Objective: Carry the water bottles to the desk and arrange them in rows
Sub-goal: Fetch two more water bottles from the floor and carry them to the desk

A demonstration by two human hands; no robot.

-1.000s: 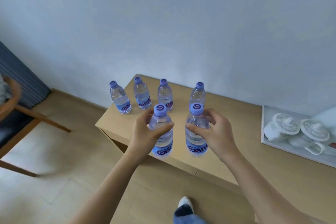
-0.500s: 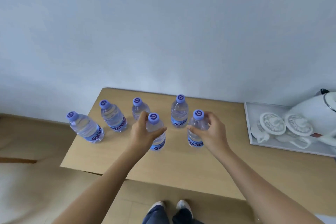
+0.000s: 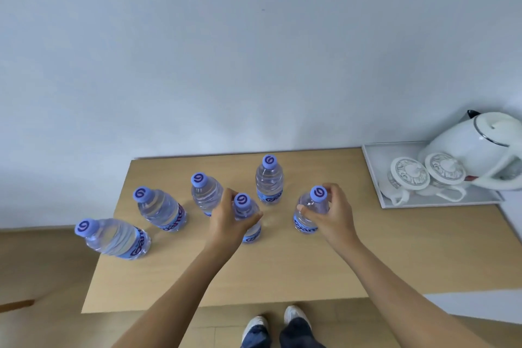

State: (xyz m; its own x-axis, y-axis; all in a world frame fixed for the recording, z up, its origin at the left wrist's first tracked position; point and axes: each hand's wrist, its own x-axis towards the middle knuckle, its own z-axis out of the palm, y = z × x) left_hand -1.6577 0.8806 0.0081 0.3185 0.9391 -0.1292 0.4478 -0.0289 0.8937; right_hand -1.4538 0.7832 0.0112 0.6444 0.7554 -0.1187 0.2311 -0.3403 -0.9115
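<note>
left hand grasping one water bottle, right hand grasping another bottle, both mid-desk. four more bottles upright toward the desk's back-left edge.

Pale wall (plain) above wooden floor.

Six water bottles stood on the table. Four formed a slanting back row: the far-left bottle nearest the table's left edge, the second bottle and third bottle further back and rightward, the fourth bottle closest to the wall. In front, the left hand held the fifth bottle; the right hand held the sixth bottle to its right. A tray with a kettle and cups lay at the table's right.
</note>
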